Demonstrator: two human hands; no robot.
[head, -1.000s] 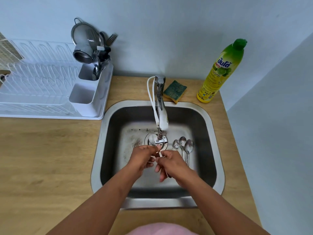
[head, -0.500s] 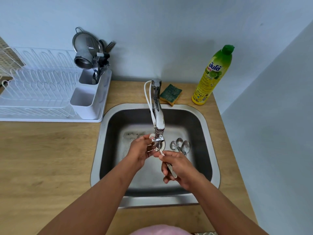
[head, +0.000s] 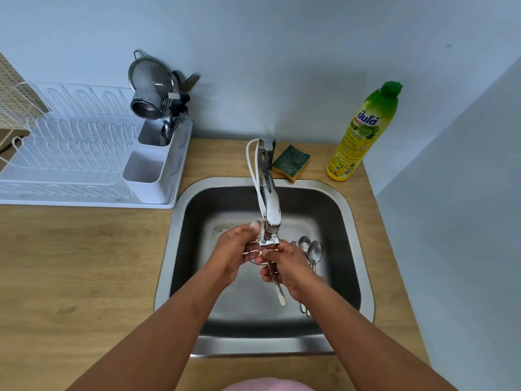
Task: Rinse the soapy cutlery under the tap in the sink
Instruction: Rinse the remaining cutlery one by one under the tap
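Since half a second ago, the right hand [head: 287,266] has moved closer to the left hand [head: 235,253], and both now meet under the spout of the chrome tap [head: 269,204]. The right hand is closed around a steel utensil [head: 277,289], its handle pointing down. The left hand's fingers curl on its upper end. Three steel spoons [head: 311,253] lie on the floor of the stainless sink [head: 363,277], just right of the hands.

Two hands [head: 262,259], three spoons [head: 310,251] lying in one sink [head: 363,249], one tap [head: 269,193], one sponge [head: 291,162], one bottle [head: 363,131].
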